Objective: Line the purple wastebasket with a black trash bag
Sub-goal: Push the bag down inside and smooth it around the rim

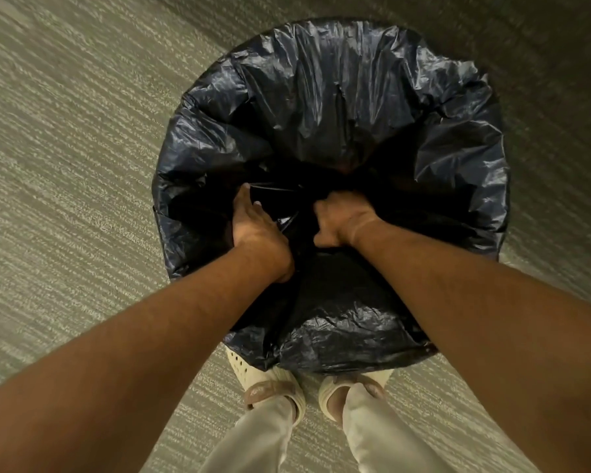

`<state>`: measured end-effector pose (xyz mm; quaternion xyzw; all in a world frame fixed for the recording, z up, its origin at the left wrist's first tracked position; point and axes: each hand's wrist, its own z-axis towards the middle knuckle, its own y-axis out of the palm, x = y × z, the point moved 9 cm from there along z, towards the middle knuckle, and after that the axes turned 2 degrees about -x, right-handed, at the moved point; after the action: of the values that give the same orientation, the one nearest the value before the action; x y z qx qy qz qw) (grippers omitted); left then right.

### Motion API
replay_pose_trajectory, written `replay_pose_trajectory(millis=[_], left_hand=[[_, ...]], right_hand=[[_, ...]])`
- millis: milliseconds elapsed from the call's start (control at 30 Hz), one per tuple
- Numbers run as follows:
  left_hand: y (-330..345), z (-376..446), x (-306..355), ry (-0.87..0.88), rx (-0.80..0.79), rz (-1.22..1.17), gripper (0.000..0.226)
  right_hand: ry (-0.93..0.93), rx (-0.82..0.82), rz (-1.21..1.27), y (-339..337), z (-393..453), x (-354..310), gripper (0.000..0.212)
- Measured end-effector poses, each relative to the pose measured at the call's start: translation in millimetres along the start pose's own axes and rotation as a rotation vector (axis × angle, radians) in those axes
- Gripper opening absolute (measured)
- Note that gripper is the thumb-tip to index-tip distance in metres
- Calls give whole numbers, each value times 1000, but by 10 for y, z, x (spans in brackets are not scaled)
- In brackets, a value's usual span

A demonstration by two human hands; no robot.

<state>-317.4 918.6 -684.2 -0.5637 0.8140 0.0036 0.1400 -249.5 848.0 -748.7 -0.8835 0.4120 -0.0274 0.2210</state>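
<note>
wastebasket fully hidden under bag (338,107), colour unseen. bag draped over the rim, mouth facing up, on carpet (65,148) before feet. left hand (253,227) and right hand (342,220) grips clenched on bag folds inside.

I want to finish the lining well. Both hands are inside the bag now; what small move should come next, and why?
Probably push the gathered plastic down and outward. The left hand and right hand both grip folds near the middle of the bag, whose edge already drapes all around the top, so the inside appears to be what needs spreading.
</note>
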Motion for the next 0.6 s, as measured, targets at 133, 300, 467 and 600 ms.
replay_pose_trajectory(millis=[133,300,467,600], left_hand=[[33,27,5,-12,2,-18,72],[-5,10,-26,-12,30,-71,66],[-419,39,9,54,371,-297,73],[-229,264,10,23,266,-157,82]], right_hand=[[17,133,466,-330,-8,44,45],[13,130,483,-402,-12,48,44],[-55,-44,-1,5,-160,-46,77],[6,-139,-321,278,-179,139,97]])
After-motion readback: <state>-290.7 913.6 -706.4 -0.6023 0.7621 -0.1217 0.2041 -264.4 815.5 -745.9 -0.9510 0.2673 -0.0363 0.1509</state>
